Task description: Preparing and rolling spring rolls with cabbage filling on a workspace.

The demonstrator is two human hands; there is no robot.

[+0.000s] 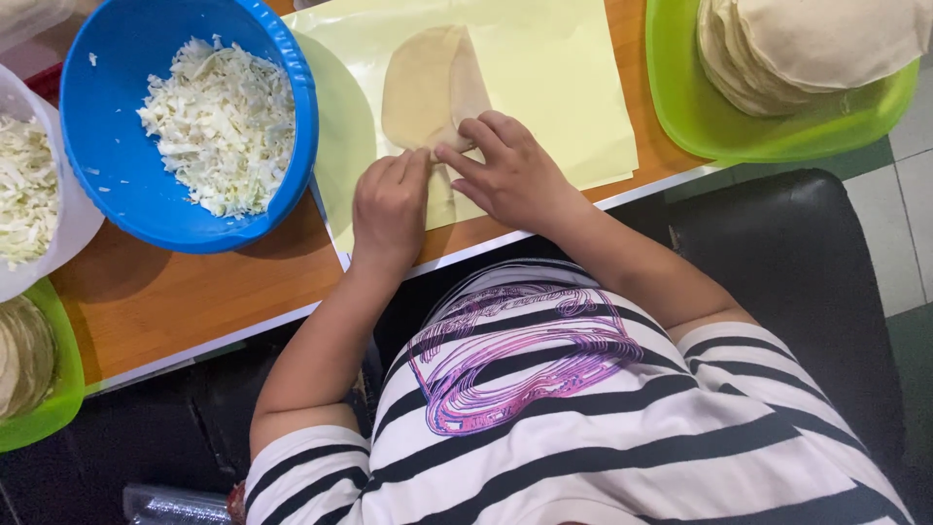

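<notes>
blue bowl (282,58), green tray (680,107), pale yellow sheet (554,68), black-and-white striped shirt (603,457).

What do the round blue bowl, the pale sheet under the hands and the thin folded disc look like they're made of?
The round blue bowl looks like glossy moulded plastic, judging by its shine and ribbed rim. The pale yellow sheet seems to be thin matte paper or plastic film: it lies flat, with layered edges. The thin folded disc appears to be soft raw dough, cream and limp, folded under both hands.

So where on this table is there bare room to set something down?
Bare wood lies between the blue bowl and the near table edge. The yellow sheet is bare right of the wrapper. Crowded where left hand and right hand press.
</notes>
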